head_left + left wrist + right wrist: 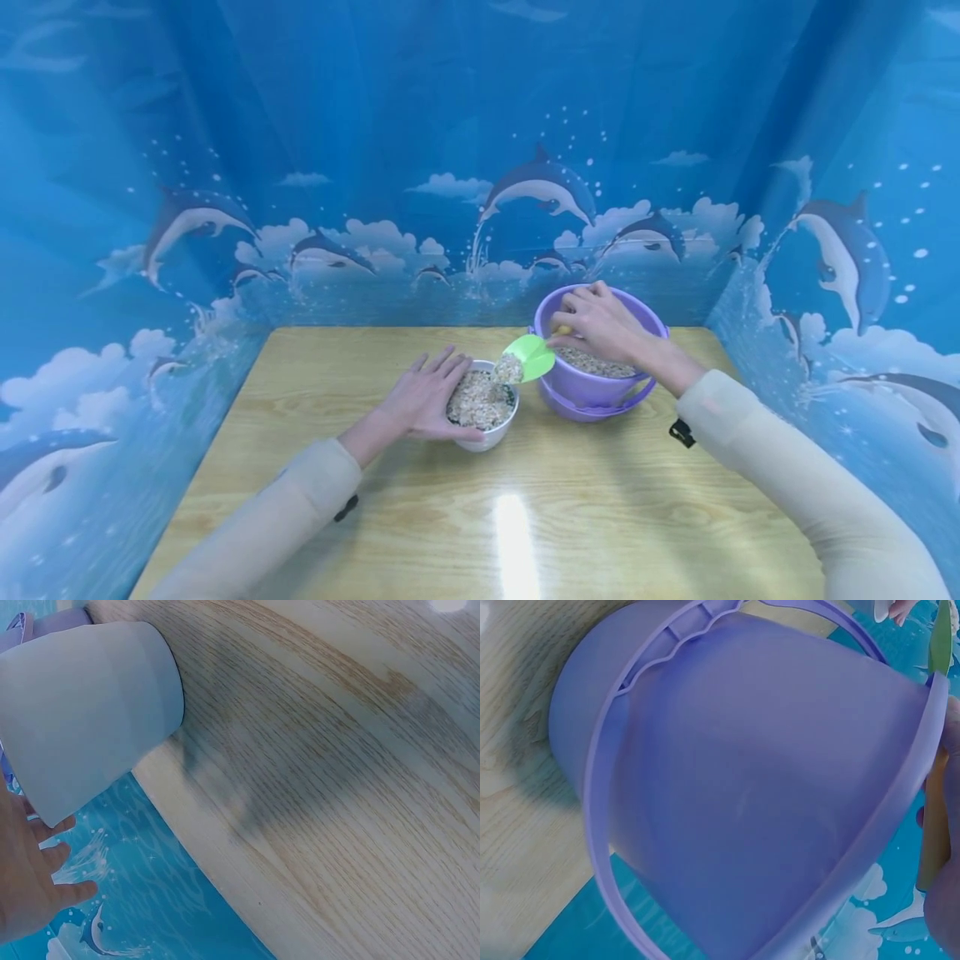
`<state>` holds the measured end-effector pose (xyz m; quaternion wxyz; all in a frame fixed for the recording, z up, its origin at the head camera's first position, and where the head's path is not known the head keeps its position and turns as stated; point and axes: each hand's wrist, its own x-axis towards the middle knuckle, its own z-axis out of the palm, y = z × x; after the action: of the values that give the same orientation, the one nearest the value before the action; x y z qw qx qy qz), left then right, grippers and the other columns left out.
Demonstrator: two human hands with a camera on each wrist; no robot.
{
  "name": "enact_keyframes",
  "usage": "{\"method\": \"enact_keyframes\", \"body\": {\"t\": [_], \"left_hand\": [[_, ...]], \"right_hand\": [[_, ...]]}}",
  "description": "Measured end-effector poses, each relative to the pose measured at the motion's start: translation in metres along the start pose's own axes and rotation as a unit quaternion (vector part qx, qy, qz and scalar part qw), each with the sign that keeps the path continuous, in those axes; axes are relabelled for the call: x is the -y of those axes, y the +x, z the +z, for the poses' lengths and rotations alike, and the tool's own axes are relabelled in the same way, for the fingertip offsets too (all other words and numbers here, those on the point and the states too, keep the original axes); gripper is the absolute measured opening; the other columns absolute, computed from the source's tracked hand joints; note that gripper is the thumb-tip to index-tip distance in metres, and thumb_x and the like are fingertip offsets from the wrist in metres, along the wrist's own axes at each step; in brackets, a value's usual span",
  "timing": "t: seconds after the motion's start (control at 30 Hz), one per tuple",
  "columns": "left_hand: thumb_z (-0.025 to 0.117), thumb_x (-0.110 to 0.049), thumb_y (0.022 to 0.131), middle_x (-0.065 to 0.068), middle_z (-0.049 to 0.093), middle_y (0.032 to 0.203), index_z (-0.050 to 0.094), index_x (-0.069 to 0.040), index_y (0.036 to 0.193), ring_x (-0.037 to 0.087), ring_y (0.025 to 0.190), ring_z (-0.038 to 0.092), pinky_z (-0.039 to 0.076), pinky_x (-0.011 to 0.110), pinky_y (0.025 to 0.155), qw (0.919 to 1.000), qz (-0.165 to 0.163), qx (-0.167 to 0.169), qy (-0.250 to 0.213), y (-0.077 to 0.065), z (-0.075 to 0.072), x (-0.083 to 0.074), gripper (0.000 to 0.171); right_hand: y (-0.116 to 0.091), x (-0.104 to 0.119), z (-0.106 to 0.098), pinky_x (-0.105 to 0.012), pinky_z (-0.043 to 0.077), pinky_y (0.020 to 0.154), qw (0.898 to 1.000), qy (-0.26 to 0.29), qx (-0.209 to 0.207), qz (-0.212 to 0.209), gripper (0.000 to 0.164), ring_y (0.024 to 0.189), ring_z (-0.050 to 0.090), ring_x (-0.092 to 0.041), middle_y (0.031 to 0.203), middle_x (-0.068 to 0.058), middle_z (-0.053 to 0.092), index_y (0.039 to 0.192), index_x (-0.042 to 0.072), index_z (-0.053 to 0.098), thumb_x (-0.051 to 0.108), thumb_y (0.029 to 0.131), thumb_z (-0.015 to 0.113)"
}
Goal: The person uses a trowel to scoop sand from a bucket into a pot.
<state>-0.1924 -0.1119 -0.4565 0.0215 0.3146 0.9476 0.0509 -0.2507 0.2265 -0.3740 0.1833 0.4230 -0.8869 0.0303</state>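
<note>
In the head view a white tapering pot (pixel 487 437) stands on the table, filled near its brim with pale grains (pixel 478 402). My left hand (pixel 431 398) rests along the pot's left side, fingers straight and spread, thumb across the near rim. The left wrist view shows the pot's smooth wall (pixel 90 712) with fingertips beyond its rim. My right hand (pixel 600 321) grips the yellow handle of a green scoop (pixel 536 357) above the bucket's left rim. The scoop's blade tilts over the pot, and grains spill from its tip. In the right wrist view the handle (pixel 934 832) shows beside the bucket.
A purple bucket (pixel 581 387) holding more grains stands right of the pot, its handle (pixel 596 795) hanging down the side. Blue dolphin-print curtains (pixel 420 125) enclose the back and sides of the wooden table (pixel 615 517). A bright reflection lies on the tabletop's front part.
</note>
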Motion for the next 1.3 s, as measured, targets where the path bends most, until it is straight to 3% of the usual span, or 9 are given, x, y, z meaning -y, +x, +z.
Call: {"method": "enact_keyframes", "body": {"t": [1.03, 1.3], "left_hand": [[0.060, -0.092, 0.075, 0.013, 0.031, 0.174, 0.027, -0.009, 0.167, 0.040, 0.164, 0.025, 0.025, 0.066, 0.130, 0.9997, 0.023, -0.013, 0.001, -0.014, 0.000, 0.004, 0.129], [0.060, -0.093, 0.075, 0.013, 0.031, 0.174, 0.026, -0.010, 0.168, 0.038, 0.165, 0.023, 0.025, 0.066, 0.131, 0.9997, 0.021, -0.011, 0.004, -0.015, 0.000, 0.004, 0.129]], "right_hand": [[0.014, 0.009, -0.001, -0.039, 0.043, 0.086, 0.998, -0.013, 0.029, -0.051, 0.023, 0.098, 0.062, -0.021, 0.098, 0.003, 0.072, 0.099, 0.026, 0.077, 0.048, 0.094, 0.075], [0.024, 0.012, 0.000, -0.037, 0.038, 0.082, 0.996, -0.030, 0.036, -0.077, 0.021, 0.081, 0.047, -0.015, 0.087, 0.005, 0.063, 0.101, 0.028, 0.079, 0.047, 0.094, 0.076]]}}
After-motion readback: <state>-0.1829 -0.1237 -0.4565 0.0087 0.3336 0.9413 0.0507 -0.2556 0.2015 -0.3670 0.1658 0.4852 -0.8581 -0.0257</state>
